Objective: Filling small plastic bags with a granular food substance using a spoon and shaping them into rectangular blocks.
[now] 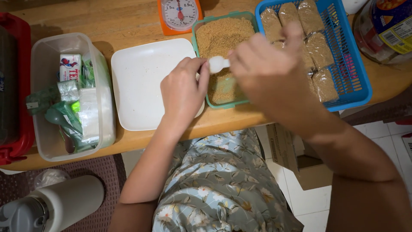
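Note:
My right hand (pixel 268 71) grips a white plastic spoon (pixel 218 64) by its handle, held over a green tub (pixel 201 25) full of brown granules (pixel 223 36). A small clear bag (pixel 223 86) partly filled with the same brown granules is pinched in my left hand (pixel 183 92), its mouth just under the spoon's bowl. Both hands hover above the tub's near end. The lower part of the bag sits against the granules in the tub.
A white square plate (pixel 139 81) lies left of the tub. A blue basket (pixel 352 73) at right holds several filled brown bags. A clear bin (pixel 43 60) of packets and a red container (pixel 17 38) sit at left. An orange scale (pixel 178 15) stands behind.

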